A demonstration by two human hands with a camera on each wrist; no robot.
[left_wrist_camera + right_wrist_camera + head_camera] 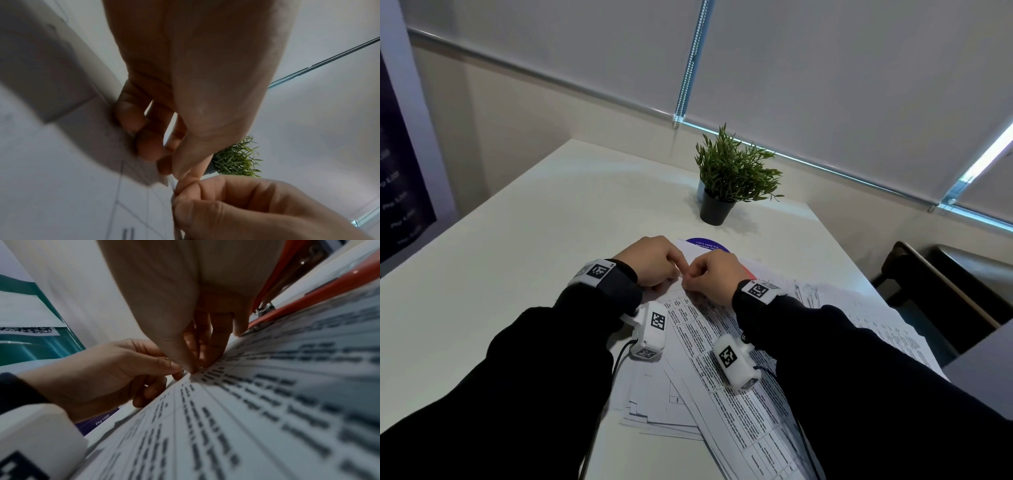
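White printed sheet (698,329) tops paper pile (654,404) on desk (534,240); your left hand (650,262) and right hand (714,275) meet at its far corner, curled fingertips of both pinching its edge.

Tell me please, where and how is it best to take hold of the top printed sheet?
Probably at its far corner, coming from the free left edge. The top printed sheet lies flat on other papers, with the right forearm over it, so only that corner can be pinched; the left hand and right hand pinch there now.
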